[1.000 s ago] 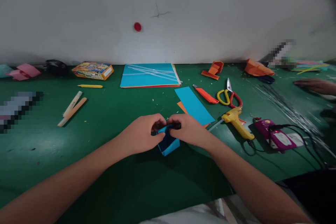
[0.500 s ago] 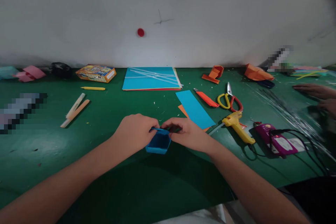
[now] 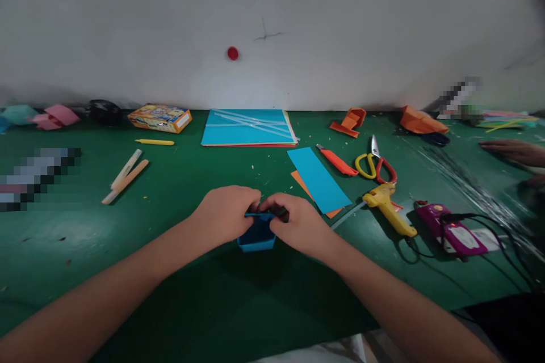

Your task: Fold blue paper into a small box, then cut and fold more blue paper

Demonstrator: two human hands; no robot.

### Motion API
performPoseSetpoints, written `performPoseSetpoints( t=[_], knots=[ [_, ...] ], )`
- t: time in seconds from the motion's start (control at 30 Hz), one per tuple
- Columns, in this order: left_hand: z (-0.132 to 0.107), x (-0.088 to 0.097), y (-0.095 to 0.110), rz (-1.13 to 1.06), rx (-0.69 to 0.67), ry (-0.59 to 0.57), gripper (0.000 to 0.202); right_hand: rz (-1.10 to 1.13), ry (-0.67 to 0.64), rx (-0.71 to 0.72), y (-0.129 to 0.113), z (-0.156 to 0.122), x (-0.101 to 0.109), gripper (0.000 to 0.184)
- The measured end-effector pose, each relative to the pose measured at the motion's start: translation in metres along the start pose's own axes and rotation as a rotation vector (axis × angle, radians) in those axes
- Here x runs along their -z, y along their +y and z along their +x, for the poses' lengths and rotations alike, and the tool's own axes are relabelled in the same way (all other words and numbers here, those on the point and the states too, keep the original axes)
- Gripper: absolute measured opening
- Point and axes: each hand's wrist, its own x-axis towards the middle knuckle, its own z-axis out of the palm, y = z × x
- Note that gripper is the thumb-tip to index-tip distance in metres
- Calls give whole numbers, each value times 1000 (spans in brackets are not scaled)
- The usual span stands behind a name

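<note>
A small blue paper box (image 3: 256,244) with angled sides is held between both hands, over the near middle of the green table. My left hand (image 3: 227,212) pinches its far left edge, with fingers curled and mostly hidden behind the palm. At the far right edge, my right hand (image 3: 298,221) grips the box between thumb and fingers. The fingertips of both hands nearly meet at the back rim. Just beyond the right hand lie a blue paper strip (image 3: 319,180) and an orange paper piece (image 3: 301,184) partly under it.
To the right are a cutter knife (image 3: 338,162), scissors (image 3: 375,164), a yellow glue gun (image 3: 389,210) and a purple power box (image 3: 451,229) with cables. Behind lies a paper stack (image 3: 249,127); a carton (image 3: 160,118) and markers (image 3: 125,177) stand left. Another person's hand (image 3: 513,152) rests far right.
My right hand's fingers have shifted slightly left along the box's back edge. The box is tilted a little differently, and the whole view has moved slightly.
</note>
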Motion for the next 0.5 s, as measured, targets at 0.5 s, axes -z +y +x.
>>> performPoseSetpoints(
  t=[0.5],
  knots=[
    [-6, 6, 15, 111, 64, -130, 12, -781, -202, 12, -30, 16, 4, 12]
  ],
)
